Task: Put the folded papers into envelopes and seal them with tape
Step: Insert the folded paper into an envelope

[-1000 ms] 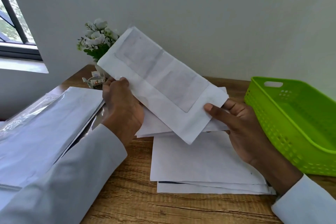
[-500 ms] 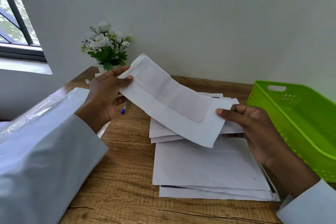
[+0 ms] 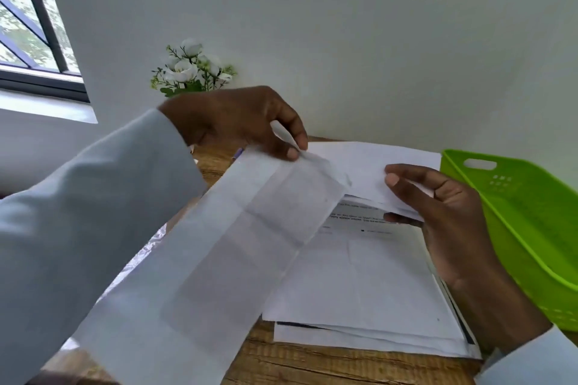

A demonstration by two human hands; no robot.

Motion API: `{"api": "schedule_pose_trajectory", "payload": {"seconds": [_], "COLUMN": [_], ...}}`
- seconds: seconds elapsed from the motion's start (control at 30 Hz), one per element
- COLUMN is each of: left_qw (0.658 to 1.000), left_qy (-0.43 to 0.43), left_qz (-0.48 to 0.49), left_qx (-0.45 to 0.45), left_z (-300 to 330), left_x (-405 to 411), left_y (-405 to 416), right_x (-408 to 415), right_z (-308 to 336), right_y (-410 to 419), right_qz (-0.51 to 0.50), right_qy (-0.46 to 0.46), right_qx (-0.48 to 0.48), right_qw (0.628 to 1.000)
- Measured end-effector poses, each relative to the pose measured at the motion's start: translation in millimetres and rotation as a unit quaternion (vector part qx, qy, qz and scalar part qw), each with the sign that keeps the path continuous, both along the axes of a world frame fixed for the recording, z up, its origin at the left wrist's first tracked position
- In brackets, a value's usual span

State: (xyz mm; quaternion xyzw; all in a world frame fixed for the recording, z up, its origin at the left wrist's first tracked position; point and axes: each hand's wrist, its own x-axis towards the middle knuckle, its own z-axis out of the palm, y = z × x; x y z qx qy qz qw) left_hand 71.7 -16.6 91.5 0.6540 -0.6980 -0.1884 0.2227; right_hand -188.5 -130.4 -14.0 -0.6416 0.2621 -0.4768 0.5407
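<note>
At the upper left of the frame a window [image 3: 28, 19] shows; right of it, white flowers [image 3: 190, 70] stand against the wall. Below them the left hand [image 3: 237, 122] pinches the top edge of a long envelope [image 3: 237, 247] between thumb and fingers, and the envelope hangs slanting toward the lower left, above the desk [image 3: 312, 366]. Right of centre, a stack of papers [image 3: 369, 297] lies on the desk. Over its far end the right hand [image 3: 444, 206] pinches a folded paper [image 3: 369, 166], thumb on top, fingers curled beneath. At the far right stands a green basket [image 3: 528, 228].
</note>
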Motion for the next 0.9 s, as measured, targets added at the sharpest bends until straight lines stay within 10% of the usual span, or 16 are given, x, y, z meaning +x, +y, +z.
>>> {"api": "schedule_pose_trajectory", "payload": {"seconds": [0.9], "left_qw": [0.979], "left_qy": [-0.103], "left_qz": [-0.128], "left_qx": [-0.120], "left_z": [-37.8], "left_x": [-57.1], "left_y": [-34.3], "right_x": [9.4], "right_z": [-3.2], "right_y": [19.0], "right_qz": [0.197], "right_qy": [0.076], "right_qx": [0.188], "right_qw": [0.959]}}
